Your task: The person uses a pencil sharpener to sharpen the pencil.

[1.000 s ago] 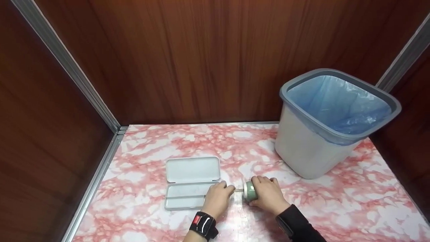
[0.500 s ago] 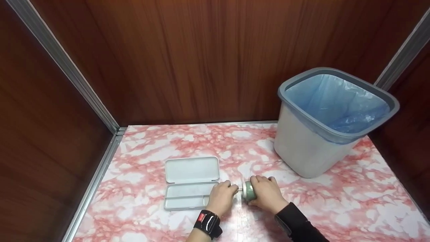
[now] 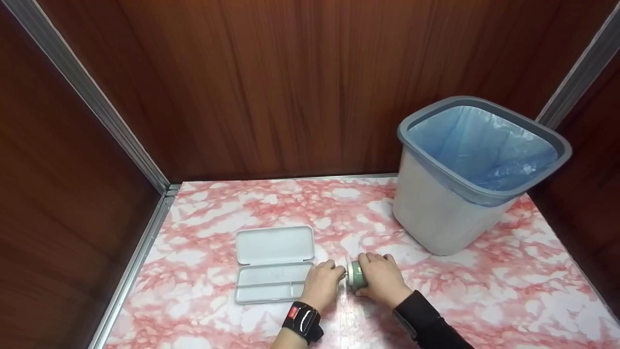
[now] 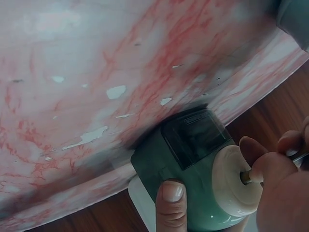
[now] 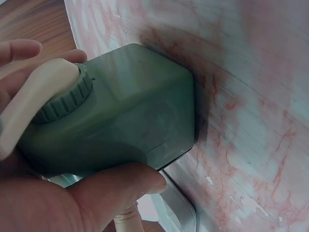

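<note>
A green crank pencil sharpener (image 3: 357, 275) with a cream front lies on the patterned table, gripped around its body by my right hand (image 3: 385, 280). Its cream crank handle (image 5: 36, 99) is beside the right fingers in the right wrist view. My left hand (image 3: 320, 287) pinches a pencil (image 4: 246, 177) whose end sits in the hole of the sharpener's cream front (image 4: 231, 181). Fingers cover most of the pencil. To the left of the left hand, a pale pencil case (image 3: 276, 245) lies open, its lid tipped back and its divided tray showing.
A tall pale bin (image 3: 436, 208) with a grey rim and blue liner stands at the right rear. Brown wood panels (image 3: 271, 87) close off the back and sides. Metal rails (image 3: 116, 121) run along the corners.
My left hand has moved slightly right toward the sharpener. Less of the pencil shows between the fingers and the sharpener's front. The right hand keeps its grip.
</note>
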`<state>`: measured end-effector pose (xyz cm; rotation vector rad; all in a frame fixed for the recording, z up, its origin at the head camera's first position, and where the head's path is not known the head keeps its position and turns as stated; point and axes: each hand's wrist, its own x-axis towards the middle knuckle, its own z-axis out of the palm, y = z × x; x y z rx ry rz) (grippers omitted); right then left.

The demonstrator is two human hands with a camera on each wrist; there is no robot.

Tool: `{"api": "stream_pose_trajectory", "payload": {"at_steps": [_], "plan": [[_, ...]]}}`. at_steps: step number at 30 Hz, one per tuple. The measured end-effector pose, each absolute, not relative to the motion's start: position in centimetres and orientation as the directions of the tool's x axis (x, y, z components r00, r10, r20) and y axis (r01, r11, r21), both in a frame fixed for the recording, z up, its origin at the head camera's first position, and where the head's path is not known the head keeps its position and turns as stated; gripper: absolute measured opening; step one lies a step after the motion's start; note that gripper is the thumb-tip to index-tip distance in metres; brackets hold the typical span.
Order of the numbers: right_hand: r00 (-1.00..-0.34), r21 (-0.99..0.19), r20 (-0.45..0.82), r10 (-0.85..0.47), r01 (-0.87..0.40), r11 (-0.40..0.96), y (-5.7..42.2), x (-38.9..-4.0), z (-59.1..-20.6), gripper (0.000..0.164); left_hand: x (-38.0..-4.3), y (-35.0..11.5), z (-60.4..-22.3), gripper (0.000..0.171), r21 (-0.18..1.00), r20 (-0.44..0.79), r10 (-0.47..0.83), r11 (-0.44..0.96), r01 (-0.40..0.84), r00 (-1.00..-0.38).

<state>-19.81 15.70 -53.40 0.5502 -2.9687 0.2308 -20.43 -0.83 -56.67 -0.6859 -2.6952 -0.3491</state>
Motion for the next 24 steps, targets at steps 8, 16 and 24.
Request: {"api": "stream_pose_trajectory", "payload": {"at_steps": [8,16,24], "plan": [[-0.928,-0.061,0.099,-0.358,-0.365,0.929,15.6,-19.7,-53.5,0.068,-20.1,-0.4,-56.9,0.008,0.156,0.354,0.418,0.856,0.493,-0.837],[-0.934,-0.046,0.136,-0.33,-0.338,0.94,15.7,-19.7,-53.3,0.07,-20.3,-0.4,-56.8,0.011,0.166,0.339,0.416,0.856,0.489,-0.844],[-0.928,-0.094,0.17,-0.333,-0.352,0.931,17.0,-19.3,-52.2,0.096,-20.1,-1.1,-56.3,0.024,0.157,0.334,0.404,0.867,0.472,-0.852]]}}
